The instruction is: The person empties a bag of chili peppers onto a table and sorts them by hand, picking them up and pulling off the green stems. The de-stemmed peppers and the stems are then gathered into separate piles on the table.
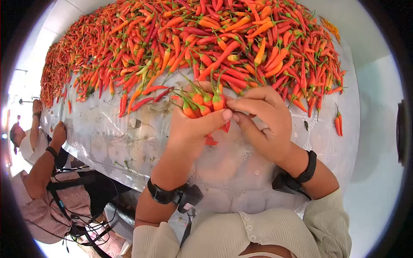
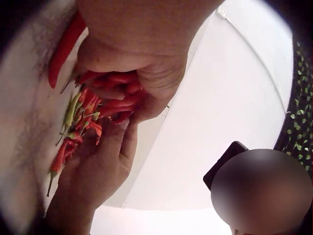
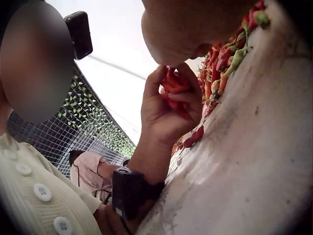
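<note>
My left hand [image 1: 187, 129] grips a bunch of red and orange chili peppers [image 1: 198, 101], green stems pointing up and away from me, thumb across the near side. Red bodies of the peppers [image 3: 173, 88] show inside the curled fingers in the right wrist view. Close against the bunch is my right hand [image 1: 269, 124], its index fingertip at the rightmost pepper and its thumb tip beside the left thumb. I cannot tell whether it pinches a pepper. Both hands are above the table, before a large heap of chili peppers [image 1: 215, 38].
Clear plastic over a patterned cloth covers the table [image 1: 223, 176]. Two chili peppers [image 1: 338, 122] lie apart at the right. Loose stems [image 1: 122, 164] and dark crumbs dot the left part. Another person's hand [image 1: 59, 133] rests at the table's left edge, with a second person beyond.
</note>
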`<state>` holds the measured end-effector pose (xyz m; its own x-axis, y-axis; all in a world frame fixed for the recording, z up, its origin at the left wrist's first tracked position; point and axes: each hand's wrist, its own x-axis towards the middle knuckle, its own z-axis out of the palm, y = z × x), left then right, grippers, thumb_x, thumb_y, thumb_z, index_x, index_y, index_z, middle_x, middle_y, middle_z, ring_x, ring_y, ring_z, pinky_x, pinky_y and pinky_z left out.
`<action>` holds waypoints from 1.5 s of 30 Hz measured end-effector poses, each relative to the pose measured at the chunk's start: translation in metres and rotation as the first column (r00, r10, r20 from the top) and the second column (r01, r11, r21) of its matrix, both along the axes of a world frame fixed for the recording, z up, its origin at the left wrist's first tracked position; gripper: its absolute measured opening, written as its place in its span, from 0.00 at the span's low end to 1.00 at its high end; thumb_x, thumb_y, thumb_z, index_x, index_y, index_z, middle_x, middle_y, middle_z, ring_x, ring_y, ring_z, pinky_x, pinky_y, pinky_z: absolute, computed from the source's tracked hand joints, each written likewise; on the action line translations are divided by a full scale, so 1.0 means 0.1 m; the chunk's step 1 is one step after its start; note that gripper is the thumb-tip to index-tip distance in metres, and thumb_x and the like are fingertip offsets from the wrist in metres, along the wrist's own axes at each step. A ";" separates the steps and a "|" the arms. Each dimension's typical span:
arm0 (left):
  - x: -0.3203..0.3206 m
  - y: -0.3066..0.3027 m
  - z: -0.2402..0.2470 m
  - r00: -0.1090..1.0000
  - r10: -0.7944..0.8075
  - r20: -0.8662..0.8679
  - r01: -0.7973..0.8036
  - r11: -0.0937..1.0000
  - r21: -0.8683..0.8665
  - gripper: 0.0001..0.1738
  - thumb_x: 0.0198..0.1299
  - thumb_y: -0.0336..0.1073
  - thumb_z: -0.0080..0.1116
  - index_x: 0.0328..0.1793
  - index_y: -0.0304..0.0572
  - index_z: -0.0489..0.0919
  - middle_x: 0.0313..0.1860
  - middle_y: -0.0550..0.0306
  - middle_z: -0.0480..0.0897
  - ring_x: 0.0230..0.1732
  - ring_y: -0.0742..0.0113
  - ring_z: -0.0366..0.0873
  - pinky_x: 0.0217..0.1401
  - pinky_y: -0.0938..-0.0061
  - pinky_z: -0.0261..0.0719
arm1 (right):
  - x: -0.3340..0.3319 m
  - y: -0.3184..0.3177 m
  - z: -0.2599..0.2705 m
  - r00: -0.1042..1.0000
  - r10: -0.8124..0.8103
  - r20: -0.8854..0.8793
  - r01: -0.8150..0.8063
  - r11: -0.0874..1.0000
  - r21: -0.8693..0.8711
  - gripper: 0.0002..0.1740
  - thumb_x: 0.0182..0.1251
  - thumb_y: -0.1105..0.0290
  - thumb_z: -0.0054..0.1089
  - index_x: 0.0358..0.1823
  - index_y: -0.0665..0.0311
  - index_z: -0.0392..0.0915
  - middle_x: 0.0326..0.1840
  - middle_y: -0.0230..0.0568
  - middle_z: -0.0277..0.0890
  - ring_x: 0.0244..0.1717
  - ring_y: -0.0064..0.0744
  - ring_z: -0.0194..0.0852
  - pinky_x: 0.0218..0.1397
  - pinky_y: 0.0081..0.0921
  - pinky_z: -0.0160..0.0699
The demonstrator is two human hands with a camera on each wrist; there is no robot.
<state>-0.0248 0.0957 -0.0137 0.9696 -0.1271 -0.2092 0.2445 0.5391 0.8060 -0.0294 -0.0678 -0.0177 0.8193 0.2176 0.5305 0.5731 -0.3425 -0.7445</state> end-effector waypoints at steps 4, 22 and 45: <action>-0.02 0.04 -0.01 0.996 -0.049 0.081 0.048 0.999 0.013 0.29 0.43 0.19 0.69 0.51 0.39 0.68 0.38 0.53 0.80 0.38 0.66 0.80 0.38 0.73 0.81 | 0.01 -0.03 0.02 0.997 -0.034 0.067 0.034 0.999 -0.002 0.11 0.55 0.79 0.62 0.40 0.62 0.80 0.35 0.40 0.75 0.38 0.40 0.75 0.37 0.30 0.73; -0.03 0.09 -0.04 0.985 -0.106 0.135 0.119 0.988 -0.095 0.29 0.43 0.23 0.67 0.52 0.42 0.67 0.41 0.52 0.78 0.40 0.60 0.79 0.45 0.68 0.77 | 0.06 -0.13 -0.22 0.986 -0.145 0.082 0.166 0.810 -0.562 0.11 0.52 0.68 0.65 0.36 0.59 0.77 0.36 0.36 0.70 0.39 0.39 0.71 0.41 0.36 0.67; -0.03 0.08 0.01 0.999 -0.034 -0.033 0.032 0.997 -0.075 0.32 0.41 0.23 0.68 0.55 0.38 0.68 0.41 0.52 0.78 0.42 0.61 0.78 0.46 0.69 0.77 | 0.65 -0.04 -0.01 0.963 -0.265 -0.039 0.262 0.963 -0.065 0.10 0.57 0.69 0.63 0.40 0.61 0.79 0.35 0.39 0.76 0.34 0.36 0.76 0.36 0.29 0.74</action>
<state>-0.0276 0.1037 -0.0130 0.9572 -0.1752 -0.2306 0.2896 0.5886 0.7548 0.0360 -0.0721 -0.0186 0.8756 0.0199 0.4827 0.4213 -0.5206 -0.7427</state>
